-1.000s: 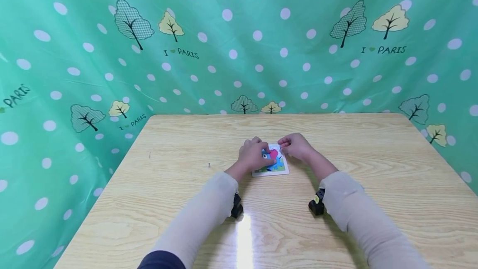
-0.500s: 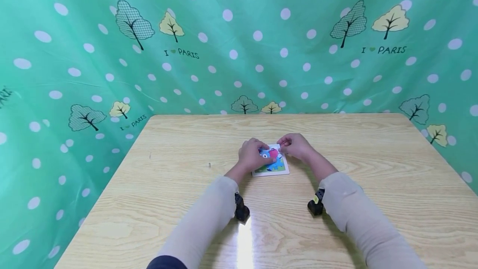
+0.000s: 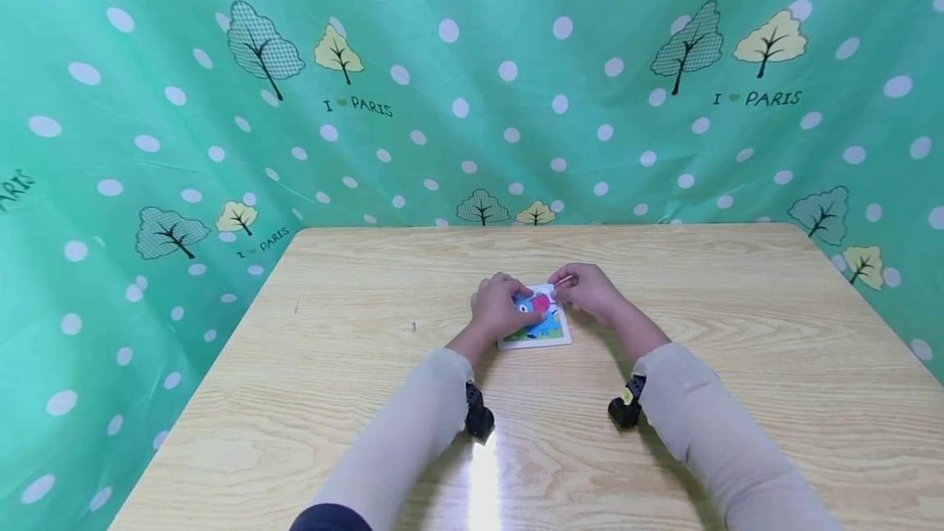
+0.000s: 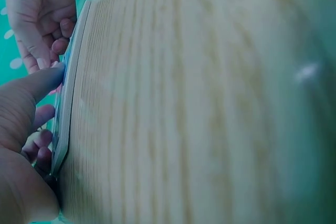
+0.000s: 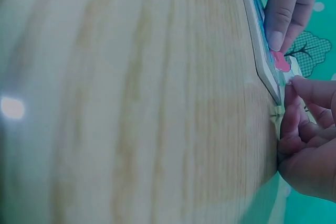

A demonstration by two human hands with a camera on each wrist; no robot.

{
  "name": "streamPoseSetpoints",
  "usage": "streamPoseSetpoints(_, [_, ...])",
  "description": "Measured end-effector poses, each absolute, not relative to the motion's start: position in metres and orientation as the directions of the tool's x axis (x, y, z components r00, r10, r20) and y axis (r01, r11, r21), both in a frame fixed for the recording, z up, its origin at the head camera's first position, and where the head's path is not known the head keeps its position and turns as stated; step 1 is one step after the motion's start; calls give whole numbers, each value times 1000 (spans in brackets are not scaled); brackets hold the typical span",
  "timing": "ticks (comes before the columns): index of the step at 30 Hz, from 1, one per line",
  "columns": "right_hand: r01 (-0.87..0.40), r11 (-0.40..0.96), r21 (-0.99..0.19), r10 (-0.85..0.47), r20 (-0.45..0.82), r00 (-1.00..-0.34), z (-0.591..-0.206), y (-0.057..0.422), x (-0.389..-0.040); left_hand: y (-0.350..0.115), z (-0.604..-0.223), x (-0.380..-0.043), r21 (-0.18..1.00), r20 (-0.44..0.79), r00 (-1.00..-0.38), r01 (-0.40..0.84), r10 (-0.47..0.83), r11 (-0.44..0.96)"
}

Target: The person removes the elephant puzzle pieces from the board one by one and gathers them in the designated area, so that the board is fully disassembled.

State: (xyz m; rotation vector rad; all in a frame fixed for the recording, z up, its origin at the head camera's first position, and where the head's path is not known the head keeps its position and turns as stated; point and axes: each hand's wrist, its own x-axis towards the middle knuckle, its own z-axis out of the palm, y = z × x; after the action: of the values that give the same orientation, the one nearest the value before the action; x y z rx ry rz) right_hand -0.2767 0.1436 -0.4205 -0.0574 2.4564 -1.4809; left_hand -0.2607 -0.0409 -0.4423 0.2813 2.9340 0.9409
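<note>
A flat square picture board (image 3: 534, 342) with a white border lies on the table, showing a blue cartoon animal and a pink patch (image 3: 541, 302). My left hand (image 3: 499, 306) rests over its left side, thumb (image 4: 44, 82) extended across the picture to the pink patch. The left palm covers part of the picture. At the far right corner of the board, my right hand (image 3: 586, 289) pinches a small pale piece (image 5: 290, 82) between thumb and index finger; its shape is mostly hidden. The other right fingers are curled beneath, beside the board's edge.
The wood-grain table (image 3: 369, 285) extends on all sides of the board. A green dotted curtain (image 3: 472, 105) hangs behind and at the sides. Black wrist cameras (image 3: 479, 415) sit under both cuffs. A small dark mark (image 3: 414, 326) lies left of the board.
Both hands stay nearly in place at the board. The left thumb and index finger have shifted slightly, and the left wrist has turned a little, bringing its camera rightward.
</note>
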Motion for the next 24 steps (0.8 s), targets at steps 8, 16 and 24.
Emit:
streamPoseSetpoints(8, [128,430,-894,-165,-217,-962,-420,146,-274,-40,-438,-259,577,-21,-985,130,174,806])
streamPoseSetpoints(16, [145,375,-915,-110,-200,-974,-424,145,-272,-38,-435,-258,566,-20,-986,127,167,815])
streamPoseSetpoints(24, [171,258,-951,-88,-200,-976,-424,149,-271,-38,-434,-257,559,-19,-987,124,162,820])
